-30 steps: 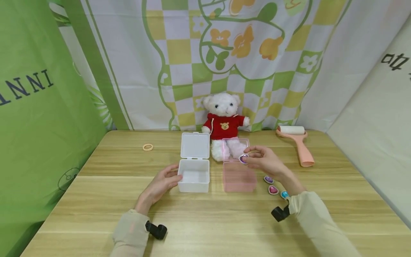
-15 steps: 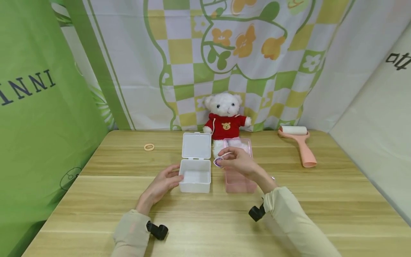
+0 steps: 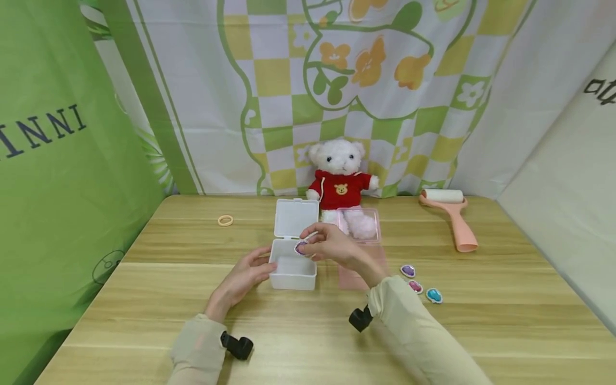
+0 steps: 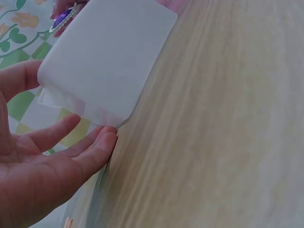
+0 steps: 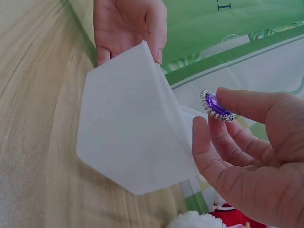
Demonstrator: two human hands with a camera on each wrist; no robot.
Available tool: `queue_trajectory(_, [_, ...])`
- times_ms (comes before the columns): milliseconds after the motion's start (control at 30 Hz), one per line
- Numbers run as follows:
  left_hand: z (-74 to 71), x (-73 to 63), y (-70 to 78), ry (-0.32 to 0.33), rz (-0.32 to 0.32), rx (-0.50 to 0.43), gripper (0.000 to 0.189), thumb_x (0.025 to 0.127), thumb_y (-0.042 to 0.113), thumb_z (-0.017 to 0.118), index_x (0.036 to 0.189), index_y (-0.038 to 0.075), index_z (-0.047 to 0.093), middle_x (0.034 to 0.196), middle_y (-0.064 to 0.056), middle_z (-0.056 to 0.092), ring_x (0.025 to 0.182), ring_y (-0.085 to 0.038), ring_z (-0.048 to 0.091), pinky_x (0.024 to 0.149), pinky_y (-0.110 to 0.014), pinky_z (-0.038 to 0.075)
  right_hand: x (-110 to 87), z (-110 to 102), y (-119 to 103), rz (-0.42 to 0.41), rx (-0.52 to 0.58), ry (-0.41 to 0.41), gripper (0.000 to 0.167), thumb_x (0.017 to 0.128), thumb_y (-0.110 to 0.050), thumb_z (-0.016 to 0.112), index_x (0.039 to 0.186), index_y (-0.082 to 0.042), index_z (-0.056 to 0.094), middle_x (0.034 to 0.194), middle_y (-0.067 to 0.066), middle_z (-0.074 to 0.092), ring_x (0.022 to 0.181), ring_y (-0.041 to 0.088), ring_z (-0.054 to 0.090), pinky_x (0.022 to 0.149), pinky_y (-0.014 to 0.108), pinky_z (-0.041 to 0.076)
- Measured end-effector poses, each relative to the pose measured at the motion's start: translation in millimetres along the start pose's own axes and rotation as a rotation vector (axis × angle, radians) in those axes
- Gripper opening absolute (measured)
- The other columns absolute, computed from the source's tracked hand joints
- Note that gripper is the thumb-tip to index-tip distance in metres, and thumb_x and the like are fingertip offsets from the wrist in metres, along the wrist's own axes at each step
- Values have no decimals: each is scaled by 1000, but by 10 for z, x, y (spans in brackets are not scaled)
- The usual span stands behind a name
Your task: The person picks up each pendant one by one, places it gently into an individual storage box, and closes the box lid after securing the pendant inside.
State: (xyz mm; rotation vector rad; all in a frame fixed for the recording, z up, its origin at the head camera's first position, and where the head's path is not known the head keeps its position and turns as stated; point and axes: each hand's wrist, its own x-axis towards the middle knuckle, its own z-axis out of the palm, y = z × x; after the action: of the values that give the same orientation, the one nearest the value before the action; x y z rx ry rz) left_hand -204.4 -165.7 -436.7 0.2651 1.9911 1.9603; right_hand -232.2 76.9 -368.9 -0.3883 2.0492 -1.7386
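A purple gem (image 3: 301,247) with a sparkling silver border is pinched between the thumb and fingers of my right hand (image 3: 331,249), over the opened white plastic box (image 3: 292,282). The right wrist view shows the purple gem (image 5: 218,105) side-on at the fingertips, apart from the white box (image 5: 128,118). My left hand (image 3: 243,275) holds the box by its left side, thumb at the rim and fingers along the outer wall. Right of it stands an opened pink clear box (image 3: 353,278), partly hidden by my right hand and wrist.
Purple (image 3: 408,271), pink (image 3: 415,287) and blue (image 3: 434,295) gems lie on the table (image 3: 289,331) at right. A white teddy bear (image 3: 340,187) sits behind the boxes. A lint roller (image 3: 454,219) lies at back right, a small ring (image 3: 225,220) at back left.
My right hand has carried the purple gem leftwards from above the pink box to above the white box. My left hand has stayed at the white box.
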Motion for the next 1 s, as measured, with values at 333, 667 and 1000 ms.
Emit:
queue_trajectory(333, [-22,-17,-6,-2,-2,-5,60,95,9,55,145,-7,27,139,-32,41,120,-30,49,104,-40,39,218,211,-38,36,-25,-51,26,84,-1,70,106,4,57,78,4,60,72,15,61,74,38,57])
queue_trajectory(667, [-16,3,6,-54,-29,-31,57,100,17,46,148,-2,22,144,-30,34,130,-34,40,108,-44,34,325,332,10,57,-182,-113,21,82,3,70,99,5,59,74,6,57,67,15,58,68,37,58])
queue_trajectory(1000, [-41,0,-2,-75,-17,-37,58,99,12,44,149,-4,18,141,-31,36,123,-28,46,108,-41,35,399,495,5,129,-446,-119,17,77,8,70,91,1,62,65,3,53,56,14,55,55,29,55])
